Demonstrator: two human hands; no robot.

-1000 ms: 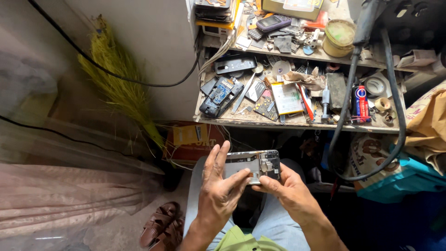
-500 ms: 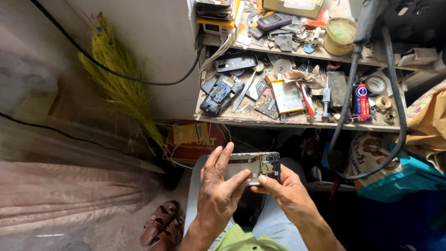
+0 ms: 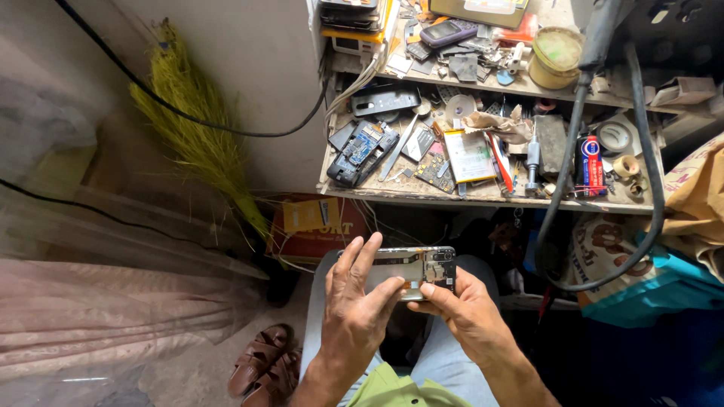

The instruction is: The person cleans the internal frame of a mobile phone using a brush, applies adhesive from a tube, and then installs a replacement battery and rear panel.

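Note:
An opened mobile phone (image 3: 411, 265), its back removed and inner parts showing, lies sideways over my lap. My left hand (image 3: 354, 301) grips its left part, thumb pressed on the lower edge and fingers spread up across the back. My right hand (image 3: 467, 313) holds the right end, with thumb and forefinger pinched at the circuit area near the camera corner. Whether a small part sits between those fingertips is too small to tell.
A cluttered wooden workbench (image 3: 483, 197) stands just ahead, covered with phone parts, a battery (image 3: 469, 155), tools and tape rolls. A thick black cable (image 3: 558, 203) hangs down at right. A yellow broom (image 3: 200, 143) leans left, a red box (image 3: 317, 226) sits underneath, and brown sandals (image 3: 264, 360) rest below.
Both hands and the phone have stayed over the lap. My right fingers have shifted slightly on the phone's right end.

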